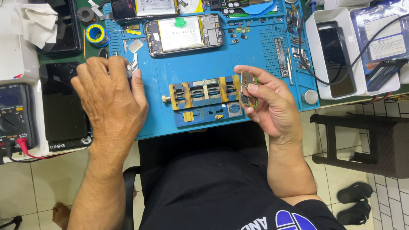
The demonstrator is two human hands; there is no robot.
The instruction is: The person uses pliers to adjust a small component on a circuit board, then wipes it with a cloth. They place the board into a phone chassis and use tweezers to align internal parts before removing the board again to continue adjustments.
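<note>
At the near edge of the blue work mat [255, 85], head view: right hand [272, 106] raised just above the mat's near right corner, fingers pinched on a small green circuit board [248, 89] held upright on its edge — thumb on one face, fingertips on the other. Left hand [108, 96] palm down toward the near left corner of the mat, curled over a metal tool, seemingly tweezers [133, 67]; only the tips visible past the knuckles, so firmness of hold cannot be confirmed. Between the hands, near the mat's near edge: a blue and brass board-holding fixture [204, 91], unoccupied, jaws lying flat. Along the far edge: an opened phone [184, 35] with battery exposed. Off the left edge: a solder reel [96, 33], a dark screen panel [61, 104] and a multimeter [15, 117]. Off the right edge: a white tray [336, 55] with another phone.

Judged as best practice for handling at this stage — keep contact on the board's edges only, away from components; keep the board low over the mat in case of a slip; bring the tool tips in slowly with the wrist braced on the mat; keep loose screws and small parts along the far edge out of the sweep of either forearm.
</note>
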